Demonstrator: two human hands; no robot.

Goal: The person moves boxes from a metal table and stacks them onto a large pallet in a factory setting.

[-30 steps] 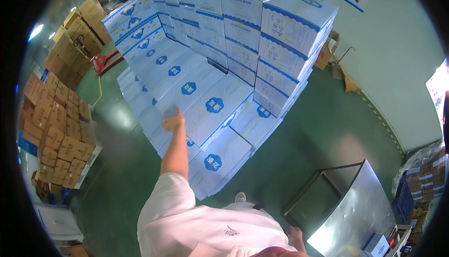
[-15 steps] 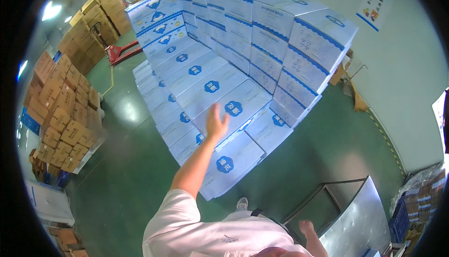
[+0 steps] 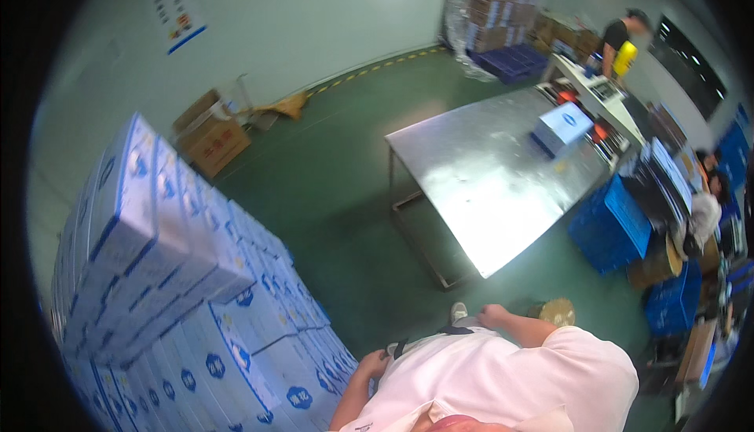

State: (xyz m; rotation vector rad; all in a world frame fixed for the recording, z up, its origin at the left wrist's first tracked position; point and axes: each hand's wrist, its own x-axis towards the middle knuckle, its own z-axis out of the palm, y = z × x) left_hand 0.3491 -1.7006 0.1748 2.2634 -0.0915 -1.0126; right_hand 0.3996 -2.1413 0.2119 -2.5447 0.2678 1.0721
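One big stack of blue/white boxes (image 3: pixel 184 275) fills lower L of view, built up in tiers: a tall block on the far side, lower boxes (image 3: pixel 294 373) stepping down toward the person. Printed tops/sides show on most; boxes sit tight, side by side.

L hand (image 3: pixel 375 364) is low by the person's L hip, just beside the stack's near edge. Fingers partly hidden; can't tell if spread or pressed together, & no box shows in it. R hand (image 3: pixel 493 316) is in front of the waist, above the shoe (image 3: pixel 459 311). Looks loosely curled, nothing visible in it, but fingers are too small/blurry to be sure. Neither hand is on a box, afaict.

Another blue/white box (image 3: pixel 563 128) sits alone on the metal desk (image 3: pixel 471 165), at its far R end, next to a machine (image 3: pixel 601 98), well apart from both hands.

Progress, as far as it shows: lots of boxes are already stacked, tall part several layers high. Stack is uneven, so the low part prob has room for more (my read only). The box on the desk is not on the stack. Total count & how many are left: can't tell.

Bg: co-worker (image 3: pixel 615 39) by the machine, blue crate (image 3: pixel 609 224) near the desk's R corner, open brown carton (image 3: pixel 210 137) by the wall w/ a broom (image 3: pixel 289 106) near it, wrapped cartons (image 3: pixel 499 12) at the back
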